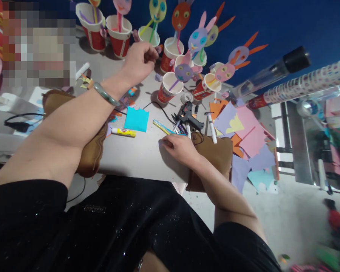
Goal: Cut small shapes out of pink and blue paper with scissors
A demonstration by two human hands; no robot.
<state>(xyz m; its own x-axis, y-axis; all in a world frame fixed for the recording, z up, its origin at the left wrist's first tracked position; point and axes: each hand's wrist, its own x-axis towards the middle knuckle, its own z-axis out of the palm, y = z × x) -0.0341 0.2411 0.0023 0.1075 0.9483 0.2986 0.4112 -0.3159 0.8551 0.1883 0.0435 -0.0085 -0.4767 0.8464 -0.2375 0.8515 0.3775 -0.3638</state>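
Observation:
My left hand (138, 61), with a jade bangle (106, 94) on its wrist, is raised at the row of paper cups. Its fingers are curled beside a cup (149, 36) bearing a yellow paper face (158, 10); whatever they hold, if anything, is hidden. Low on the table, my right hand (179, 148) rests with bent fingers, and I cannot make out anything in them. Just beyond it lie striped straws (163, 127) and a black glue gun (189, 115). A blue paper square (136, 119) and a yellow glue stick (124, 132) lie between my arms.
Several red-and-white cups (166, 88) with paper animal faces stand along the blue wall (260, 19). Coloured paper sheets (252, 138) pile up at the right. A white marker (211, 127) lies near a brown cushion (215, 151). Long tubes (308, 85) stick out at upper right.

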